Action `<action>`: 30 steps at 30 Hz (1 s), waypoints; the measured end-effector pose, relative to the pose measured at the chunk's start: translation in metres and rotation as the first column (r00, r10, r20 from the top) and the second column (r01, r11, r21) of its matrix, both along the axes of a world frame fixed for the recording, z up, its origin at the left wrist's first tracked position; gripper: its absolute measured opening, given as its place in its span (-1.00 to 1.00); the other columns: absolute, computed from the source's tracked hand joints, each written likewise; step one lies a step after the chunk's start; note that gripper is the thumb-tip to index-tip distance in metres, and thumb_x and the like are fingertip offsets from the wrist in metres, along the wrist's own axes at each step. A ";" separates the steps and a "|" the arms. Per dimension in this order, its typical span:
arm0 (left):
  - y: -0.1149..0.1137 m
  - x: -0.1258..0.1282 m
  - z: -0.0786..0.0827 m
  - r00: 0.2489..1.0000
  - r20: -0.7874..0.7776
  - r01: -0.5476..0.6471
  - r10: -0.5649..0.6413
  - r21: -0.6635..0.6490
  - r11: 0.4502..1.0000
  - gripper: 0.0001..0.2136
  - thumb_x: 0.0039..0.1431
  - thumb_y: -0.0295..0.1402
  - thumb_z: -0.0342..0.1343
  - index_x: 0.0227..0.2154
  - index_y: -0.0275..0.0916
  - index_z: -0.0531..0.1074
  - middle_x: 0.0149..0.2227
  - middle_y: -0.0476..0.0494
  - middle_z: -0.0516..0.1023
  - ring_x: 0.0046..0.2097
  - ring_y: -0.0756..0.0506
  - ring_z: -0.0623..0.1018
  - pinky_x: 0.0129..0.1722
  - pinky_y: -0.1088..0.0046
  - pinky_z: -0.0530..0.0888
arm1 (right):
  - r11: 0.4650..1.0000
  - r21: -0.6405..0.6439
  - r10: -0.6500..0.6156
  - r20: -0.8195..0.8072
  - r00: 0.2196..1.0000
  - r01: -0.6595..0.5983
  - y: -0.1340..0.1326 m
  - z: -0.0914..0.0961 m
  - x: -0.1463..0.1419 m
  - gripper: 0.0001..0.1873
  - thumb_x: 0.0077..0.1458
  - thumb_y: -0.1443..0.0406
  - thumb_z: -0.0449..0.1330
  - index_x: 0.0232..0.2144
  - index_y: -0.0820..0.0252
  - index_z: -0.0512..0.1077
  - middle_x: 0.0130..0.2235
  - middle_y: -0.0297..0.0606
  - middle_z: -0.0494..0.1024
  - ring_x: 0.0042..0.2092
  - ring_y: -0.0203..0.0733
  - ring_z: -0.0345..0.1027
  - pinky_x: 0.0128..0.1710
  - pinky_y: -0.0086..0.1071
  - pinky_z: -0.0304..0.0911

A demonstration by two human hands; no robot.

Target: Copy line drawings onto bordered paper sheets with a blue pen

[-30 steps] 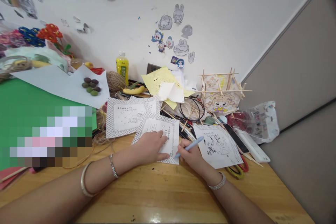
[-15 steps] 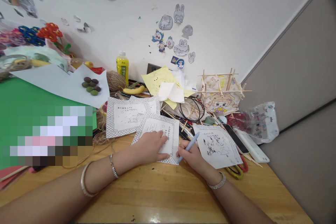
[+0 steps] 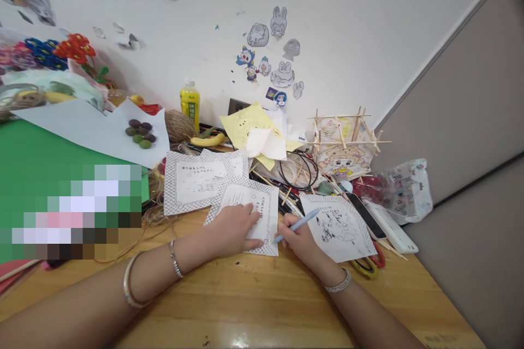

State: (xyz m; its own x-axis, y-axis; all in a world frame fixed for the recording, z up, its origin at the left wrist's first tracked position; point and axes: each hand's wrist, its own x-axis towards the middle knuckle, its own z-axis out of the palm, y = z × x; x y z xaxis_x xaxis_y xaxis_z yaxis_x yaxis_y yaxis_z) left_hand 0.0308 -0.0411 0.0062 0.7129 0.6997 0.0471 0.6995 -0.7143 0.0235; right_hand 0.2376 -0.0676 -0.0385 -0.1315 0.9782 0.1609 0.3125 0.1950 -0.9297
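Note:
My left hand (image 3: pixel 233 229) lies flat on a white drawing sheet (image 3: pixel 251 202) with a cross-hatched border, pinning it to the wooden table (image 3: pixel 254 305). My right hand (image 3: pixel 301 240) grips a light blue pen (image 3: pixel 298 224), whose tip touches the sheet's right edge. A second bordered sheet (image 3: pixel 196 180) lies behind on the left. Another inked sheet (image 3: pixel 341 229) sits just right of my right hand.
A green board (image 3: pixel 36 163) fills the left. At the back stand a yellow bottle (image 3: pixel 190 102), a twine ball (image 3: pixel 180 126), yellow papers (image 3: pixel 249 125) and a stick-frame lantern (image 3: pixel 347 144). A phone (image 3: pixel 366 215), a plastic bag (image 3: pixel 405 188) and scissors (image 3: pixel 370 264) lie right.
The pen's upper end swung up and back down while its tip stayed at the sheet's right edge. My left hand has stayed on the sheet.

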 end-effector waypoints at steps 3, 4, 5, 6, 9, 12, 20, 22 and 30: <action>-0.001 0.000 0.001 1.000 0.001 0.003 -0.003 -0.002 1.000 -0.55 0.13 0.03 0.06 -0.16 -0.29 0.40 -0.18 -0.28 0.46 -0.20 -0.30 0.52 -0.30 0.18 0.45 | 1.000 0.014 0.010 0.041 0.999 -0.011 0.001 -0.002 0.001 -0.70 0.07 0.25 0.10 -0.66 0.13 0.21 -0.69 -0.46 0.30 -0.64 -0.38 0.09 -0.60 -0.48 0.01; -0.001 0.000 0.001 1.000 0.000 0.003 -0.003 -0.005 1.000 -0.55 0.13 0.03 0.06 -0.16 -0.29 0.40 -0.18 -0.28 0.46 -0.21 -0.30 0.52 -0.30 0.19 0.45 | 1.000 0.013 0.013 0.048 0.999 -0.014 0.002 -0.003 0.001 -0.70 0.08 0.25 0.10 -0.66 0.13 0.21 -0.69 -0.47 0.30 -0.64 -0.38 0.07 -0.61 -0.49 0.00; -0.001 -0.001 0.001 1.000 -0.001 0.004 -0.004 -0.006 1.000 -0.55 0.13 0.03 0.06 -0.16 -0.29 0.40 -0.18 -0.27 0.46 -0.21 -0.30 0.52 -0.30 0.19 0.45 | 1.000 0.011 0.018 0.053 0.998 -0.019 0.002 -0.003 0.001 -0.70 0.08 0.25 0.10 -0.65 0.13 0.21 -0.69 -0.47 0.30 -0.65 -0.38 0.07 -0.61 -0.49 -0.01; -0.001 -0.001 0.001 1.000 -0.001 0.004 -0.004 -0.007 1.000 -0.56 0.13 0.03 0.06 -0.16 -0.29 0.40 -0.18 -0.27 0.46 -0.21 -0.30 0.51 -0.30 0.19 0.44 | 1.000 0.008 0.023 0.055 0.998 -0.024 0.002 -0.004 0.002 -0.71 0.08 0.25 0.10 -0.64 0.13 0.22 -0.69 -0.48 0.30 -0.65 -0.38 0.06 -0.62 -0.49 -0.01; -0.001 0.000 0.001 1.000 0.001 -0.001 0.001 -0.002 1.000 -0.56 0.13 0.02 0.07 -0.17 -0.28 0.40 -0.18 -0.27 0.46 -0.21 -0.29 0.51 -0.30 0.20 0.44 | 0.999 0.009 0.034 0.057 0.998 -0.034 0.002 -0.005 0.002 -0.71 0.09 0.25 0.10 -0.64 0.12 0.21 -0.70 -0.48 0.30 -0.65 -0.37 0.07 -0.62 -0.49 -0.01; -0.001 0.000 0.000 1.000 0.006 -0.001 0.001 0.000 1.000 -0.56 0.13 0.03 0.07 -0.17 -0.28 0.40 -0.19 -0.27 0.46 -0.21 -0.29 0.51 -0.30 0.21 0.43 | 0.999 0.009 0.035 0.071 0.997 -0.036 0.002 -0.003 0.002 -0.71 0.09 0.25 0.10 -0.64 0.12 0.22 -0.69 -0.47 0.31 -0.64 -0.36 0.10 -0.60 -0.48 0.02; 0.000 -0.001 -0.002 1.000 0.008 0.004 -0.004 0.001 1.000 -0.55 0.13 0.04 0.06 -0.17 -0.28 0.40 -0.18 -0.27 0.45 -0.21 -0.29 0.51 -0.30 0.20 0.44 | 1.000 -0.013 0.014 0.057 0.998 -0.014 0.000 0.000 0.001 -0.72 0.07 0.26 0.09 -0.65 0.12 0.20 -0.71 -0.48 0.26 -0.58 -0.30 0.21 -0.52 -0.45 0.11; 0.000 0.000 -0.001 1.000 0.004 0.001 -0.001 -0.004 1.000 -0.55 0.14 0.04 0.05 -0.16 -0.28 0.40 -0.17 -0.28 0.45 -0.20 -0.29 0.51 -0.30 0.20 0.44 | 1.000 -0.005 0.005 0.062 0.998 -0.005 0.000 0.000 0.001 -0.71 0.06 0.26 0.10 -0.65 0.12 0.20 -0.70 -0.46 0.29 -0.59 -0.32 0.18 -0.53 -0.46 0.10; -0.002 -0.001 0.002 1.000 0.011 0.005 -0.005 -0.014 1.000 -0.56 0.14 0.03 0.05 -0.17 -0.28 0.39 -0.17 -0.28 0.46 -0.21 -0.28 0.51 -0.29 0.22 0.43 | 0.999 -0.052 -0.001 0.023 1.000 0.002 0.000 0.001 0.000 -0.75 0.00 0.25 0.10 -0.66 0.13 0.21 -0.69 -0.42 0.32 -0.59 -0.30 0.22 -0.57 -0.46 0.11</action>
State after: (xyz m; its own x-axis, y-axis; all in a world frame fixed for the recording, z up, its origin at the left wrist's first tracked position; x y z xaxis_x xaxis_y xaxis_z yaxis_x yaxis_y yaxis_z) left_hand 0.0302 -0.0426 0.0077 0.7161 0.6965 0.0452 0.6953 -0.7175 0.0410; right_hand 0.2377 -0.0680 -0.0375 -0.1327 0.9854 0.1069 0.3343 0.1461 -0.9311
